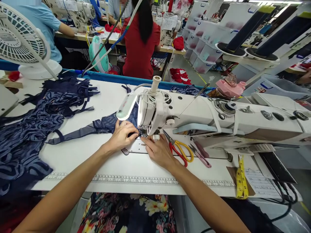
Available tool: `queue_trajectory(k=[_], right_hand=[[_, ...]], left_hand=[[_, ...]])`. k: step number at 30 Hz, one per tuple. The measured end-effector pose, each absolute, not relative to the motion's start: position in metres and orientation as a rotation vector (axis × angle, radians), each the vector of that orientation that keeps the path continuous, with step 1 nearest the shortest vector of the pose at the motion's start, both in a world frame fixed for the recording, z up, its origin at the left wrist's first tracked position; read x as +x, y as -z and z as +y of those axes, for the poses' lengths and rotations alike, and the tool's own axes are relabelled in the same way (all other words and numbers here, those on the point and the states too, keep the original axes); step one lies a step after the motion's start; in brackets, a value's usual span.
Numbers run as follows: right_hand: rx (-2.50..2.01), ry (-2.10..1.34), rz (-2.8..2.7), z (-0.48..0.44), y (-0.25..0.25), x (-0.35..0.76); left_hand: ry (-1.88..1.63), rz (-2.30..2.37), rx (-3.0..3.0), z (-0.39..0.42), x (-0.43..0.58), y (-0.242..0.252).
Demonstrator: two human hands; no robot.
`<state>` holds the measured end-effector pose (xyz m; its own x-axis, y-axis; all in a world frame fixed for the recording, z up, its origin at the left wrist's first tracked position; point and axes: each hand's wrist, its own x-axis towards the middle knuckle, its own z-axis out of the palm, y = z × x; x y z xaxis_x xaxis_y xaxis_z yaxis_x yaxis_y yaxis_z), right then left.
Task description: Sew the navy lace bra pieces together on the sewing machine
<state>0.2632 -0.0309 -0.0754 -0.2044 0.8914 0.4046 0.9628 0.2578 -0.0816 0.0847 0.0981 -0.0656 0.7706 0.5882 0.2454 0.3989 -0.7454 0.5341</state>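
Note:
A navy patterned mesh garment piece [107,124] runs across the table and under the needle area of a white sewing machine [155,113]. My left hand [123,134] is closed on its edge, thumb and fingers pinched just left of the presser foot [143,131]. Close in front of the foot, my right hand [159,150] has its fingers drawn together, the index fingertip by the needle plate [136,148]. Whatever lies in the right fingers is hidden. Beside that hand rest red-and-yellow-handled scissors [183,152] and small pink-handled snips [201,157].
A heap of navy garments [31,126] covers the table's left side, near a white fan [24,38]. A printed ruler [136,180] follows the front edge; a yellow tape measure [241,179] hangs at right. Thread cones [250,29] stand behind. Co-workers, one in a red top [138,48], sit beyond.

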Motion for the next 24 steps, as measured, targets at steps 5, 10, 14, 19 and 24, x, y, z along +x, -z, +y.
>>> queue_trajectory(k=[5,10,14,19,24], right_hand=[[-1.683,0.279,-2.154,-0.031,0.075,0.263],[-1.683,0.260,-2.149,-0.030,0.078,0.264],[-1.663,0.271,-2.153,-0.030,0.079,0.265],[-1.651,0.243,-2.067,-0.029,0.075,0.266],[-1.692,0.236,-2.082,-0.026,0.070,0.264]], left_hand=[[-0.577,0.737,2.502,0.098,0.084,0.066],[-0.579,0.708,2.524,0.098,0.083,0.067],[-0.619,0.643,2.640,0.096,0.082,0.065],[-0.639,0.475,2.971,0.092,0.079,0.061],[-0.642,0.307,3.192,0.086,0.080,0.051]])
